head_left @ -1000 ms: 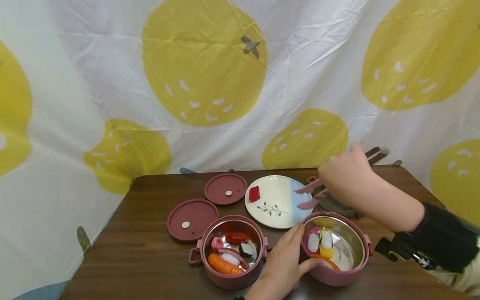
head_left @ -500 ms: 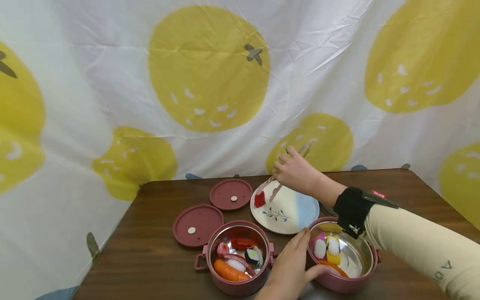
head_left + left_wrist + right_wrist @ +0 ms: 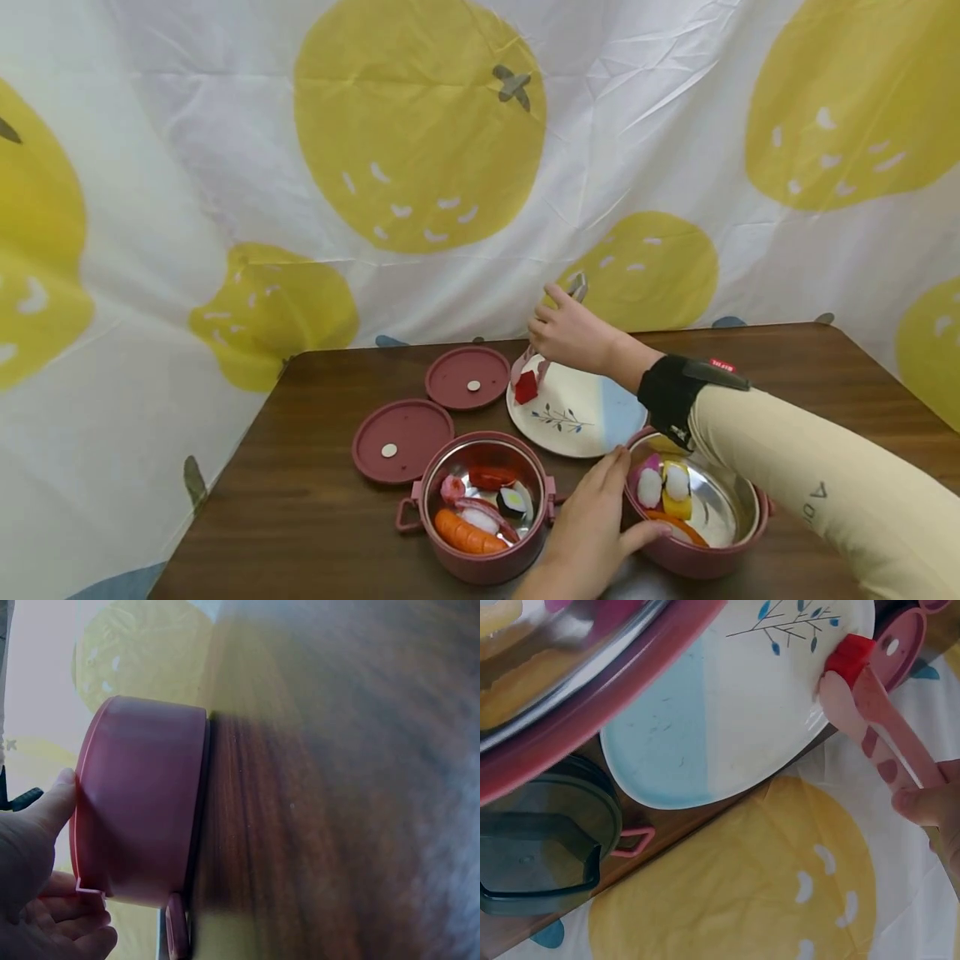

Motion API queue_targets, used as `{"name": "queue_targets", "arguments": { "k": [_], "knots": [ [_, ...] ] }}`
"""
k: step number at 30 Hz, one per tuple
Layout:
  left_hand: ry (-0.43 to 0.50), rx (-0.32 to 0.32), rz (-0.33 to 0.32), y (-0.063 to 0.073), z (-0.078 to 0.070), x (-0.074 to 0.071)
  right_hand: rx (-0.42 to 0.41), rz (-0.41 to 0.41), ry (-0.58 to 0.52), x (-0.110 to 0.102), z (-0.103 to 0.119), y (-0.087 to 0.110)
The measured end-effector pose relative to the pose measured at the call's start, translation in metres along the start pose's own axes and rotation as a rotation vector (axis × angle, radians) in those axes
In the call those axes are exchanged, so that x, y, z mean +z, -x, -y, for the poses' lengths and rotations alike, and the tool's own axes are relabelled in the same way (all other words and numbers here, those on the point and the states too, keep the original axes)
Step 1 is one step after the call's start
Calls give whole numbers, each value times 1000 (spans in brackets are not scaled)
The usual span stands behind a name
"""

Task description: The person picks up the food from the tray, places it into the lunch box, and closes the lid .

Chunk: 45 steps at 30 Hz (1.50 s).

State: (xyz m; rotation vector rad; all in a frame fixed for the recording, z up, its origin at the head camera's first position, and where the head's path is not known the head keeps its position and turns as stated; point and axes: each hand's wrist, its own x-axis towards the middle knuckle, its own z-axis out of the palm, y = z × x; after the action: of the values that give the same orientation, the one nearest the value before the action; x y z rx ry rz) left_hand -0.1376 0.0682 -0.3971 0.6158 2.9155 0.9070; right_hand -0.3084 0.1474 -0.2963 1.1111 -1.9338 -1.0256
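In the head view my right hand [image 3: 573, 333] grips pink tongs [image 3: 885, 739] over the far left of the plate. The tongs' tips touch a small red toy food piece [image 3: 527, 387] on the round white-and-blue plate [image 3: 581, 404], one at either side of it. My left hand [image 3: 588, 525] holds the near left side of the right-hand pink pot [image 3: 142, 802], thumb at the rim and fingers by a handle. Inside that pot lie toy sushi pieces [image 3: 677, 492] and an orange strip [image 3: 678, 529]. My right forearm hides part of its far rim.
Left of it stands another pink pot [image 3: 487, 571] with several toy foods, among them an orange carrot-like piece [image 3: 468, 533]. Two round pink lids [image 3: 401, 442] lie behind it. A dark see-through lid [image 3: 540, 847] lies beside the plate. A lemon-print cloth [image 3: 420, 125] hangs behind the table.
My right hand has swung left from above the right-hand pot to the plate, bringing the tongs down to the red piece. The tongs' tips have closed in around it. My left hand stays at the pot.
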Motion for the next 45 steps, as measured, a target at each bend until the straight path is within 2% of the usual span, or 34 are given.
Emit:
{"name": "queue_targets", "arguments": {
  "k": [4,11,15,20,25,29,33,39,45],
  "knots": [
    [4,-6,19,1,-1,0,9,-22,-12,1,1,5],
    [10,6,11,6,1,0,90,-143,-48,1,-5,21],
    [15,27,-16,9,3,0,137,-142,-83,-12,-19,37],
    [13,53,-46,10,3,1,214,-29,-122,-48,-37,64],
    [13,58,-49,11,3,1,286,164,-185,-92,-51,94],
    [26,56,-64,13,8,-2,309,289,-237,-112,-56,112],
    [54,47,-74,14,13,-4,287,336,-252,-117,-51,127],
    [78,49,-73,15,17,-7,240,372,-248,-114,-27,143],
    [63,48,-82,16,19,-7,209,386,-240,-108,-2,146]
  ]
}}
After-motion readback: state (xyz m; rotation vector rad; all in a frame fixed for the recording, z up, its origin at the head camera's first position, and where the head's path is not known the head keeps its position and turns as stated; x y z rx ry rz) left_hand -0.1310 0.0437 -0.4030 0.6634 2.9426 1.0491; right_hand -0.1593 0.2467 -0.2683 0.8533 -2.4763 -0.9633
